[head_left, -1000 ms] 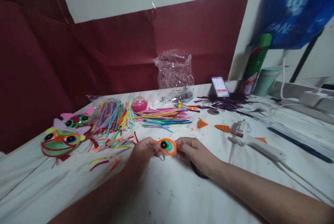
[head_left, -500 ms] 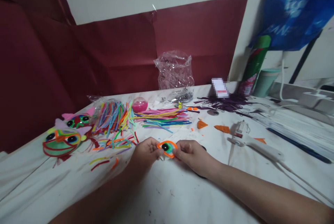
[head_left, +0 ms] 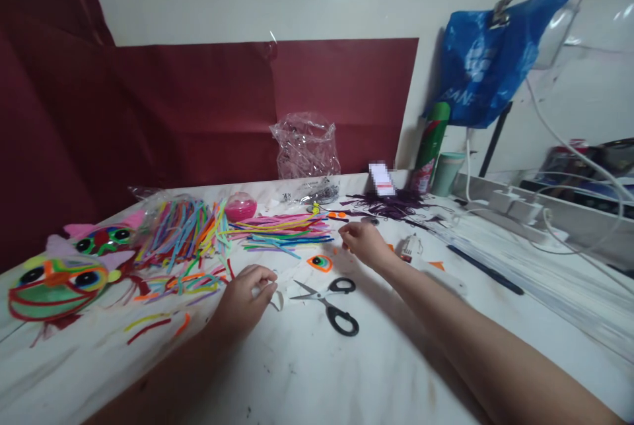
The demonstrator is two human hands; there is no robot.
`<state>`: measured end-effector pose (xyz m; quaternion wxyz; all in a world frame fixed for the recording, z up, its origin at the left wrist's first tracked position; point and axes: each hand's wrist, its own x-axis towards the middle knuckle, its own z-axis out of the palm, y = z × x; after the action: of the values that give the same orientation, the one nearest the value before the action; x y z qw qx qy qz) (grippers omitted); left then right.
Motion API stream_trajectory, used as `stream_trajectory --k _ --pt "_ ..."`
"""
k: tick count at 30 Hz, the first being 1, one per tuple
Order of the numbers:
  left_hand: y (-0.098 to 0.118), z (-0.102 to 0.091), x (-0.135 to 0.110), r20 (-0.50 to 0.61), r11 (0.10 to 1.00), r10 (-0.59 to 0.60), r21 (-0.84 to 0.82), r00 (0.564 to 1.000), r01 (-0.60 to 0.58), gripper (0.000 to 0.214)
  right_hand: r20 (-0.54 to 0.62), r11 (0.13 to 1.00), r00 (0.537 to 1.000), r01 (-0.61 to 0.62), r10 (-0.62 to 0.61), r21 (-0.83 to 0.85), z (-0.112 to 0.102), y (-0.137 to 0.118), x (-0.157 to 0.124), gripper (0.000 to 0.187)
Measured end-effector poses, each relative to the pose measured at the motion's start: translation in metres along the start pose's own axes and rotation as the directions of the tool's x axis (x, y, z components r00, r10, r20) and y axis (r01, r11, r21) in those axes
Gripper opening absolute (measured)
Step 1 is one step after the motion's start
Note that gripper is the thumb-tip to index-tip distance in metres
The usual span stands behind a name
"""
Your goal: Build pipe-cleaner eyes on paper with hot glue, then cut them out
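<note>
My left hand [head_left: 245, 299] hovers low over the table, fingers loosely bent and a gap between thumb and forefinger. Close by its fingertips lies a pale curled strip [head_left: 280, 301]. My right hand [head_left: 365, 243] is raised at the right, fingers loosely curled downward, with nothing visible in them. Between the hands an orange-rimmed eye piece [head_left: 319, 263] rests on the table, with green and blue rings and a black pupil. Black-handled scissors [head_left: 324, 299] lie partly spread in front of it. Partly behind my right forearm is a white glue gun [head_left: 411, 247].
Two colourful masks [head_left: 59, 283] lie at the left. Bundles of pipe cleaners [head_left: 287, 230] and a pink dome [head_left: 241, 206] sit behind. Purple strands [head_left: 391, 204], a phone [head_left: 382, 179], a green can [head_left: 430, 148], a cup [head_left: 448, 174] and a power strip [head_left: 520, 210] are at the right.
The eye piece, held in both hands before, now lies on the table. My hands have moved apart, the right one farther back, uncovering the scissors. The view has shifted right.
</note>
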<state>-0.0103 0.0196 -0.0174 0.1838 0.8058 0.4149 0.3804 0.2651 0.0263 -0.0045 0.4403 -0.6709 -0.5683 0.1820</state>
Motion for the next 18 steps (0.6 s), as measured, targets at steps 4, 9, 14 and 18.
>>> stream_trajectory --k 4,9,14,18 --pt "-0.007 0.001 0.001 0.022 0.995 0.049 0.084 0.999 -0.051 0.015 -0.082 0.997 0.994 0.078 -0.079 -0.017 -0.004 -0.004 -0.001 0.02" --pt "-0.022 0.006 0.003 0.09 0.984 -0.063 0.173 0.994 0.047 0.022 -0.08 0.991 0.989 0.118 -0.123 -0.069 0.0 0.001 -0.002 0.02" --pt "-0.02 0.007 0.004 0.156 0.982 -0.059 0.187 0.986 0.029 0.016 -0.047 0.982 0.985 0.161 -0.166 -0.098 0.008 0.003 -0.005 0.021" --pt "-0.013 0.003 0.004 0.1 0.987 -0.049 0.157 0.994 0.033 0.019 0.015 0.972 0.978 0.21 -0.209 -0.108 0.013 0.003 -0.008 0.021"
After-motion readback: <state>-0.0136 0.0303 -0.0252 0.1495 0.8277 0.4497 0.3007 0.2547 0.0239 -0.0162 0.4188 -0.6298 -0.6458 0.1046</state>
